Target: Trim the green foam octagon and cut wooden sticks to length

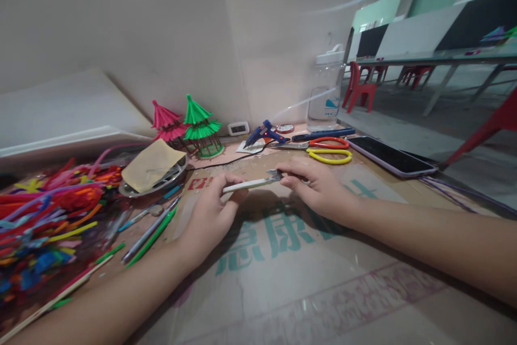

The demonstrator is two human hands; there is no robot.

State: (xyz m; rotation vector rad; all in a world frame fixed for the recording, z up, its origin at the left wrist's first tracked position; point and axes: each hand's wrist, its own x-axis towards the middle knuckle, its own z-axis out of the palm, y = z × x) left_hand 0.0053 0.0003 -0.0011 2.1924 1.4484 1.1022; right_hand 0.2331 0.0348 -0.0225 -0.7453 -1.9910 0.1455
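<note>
My left hand [212,210] is closed around one end of a thin white stick [246,185], pinching it between thumb and fingers. My right hand [319,189] is closed on a small metal tool [275,175] whose tip meets the stick's other end. Both hands rest low over a cardboard sheet [283,280] with green printed characters that covers the table.
A heap of coloured pipe cleaners [44,216] lies left, with sticks and pens [149,229] beside it. Behind are a metal dish with yellow paper [153,170], pink and green paper pavilions [188,127], a blue glue gun [264,132], scissors [329,150], a phone [383,155], and a clear jug [328,92].
</note>
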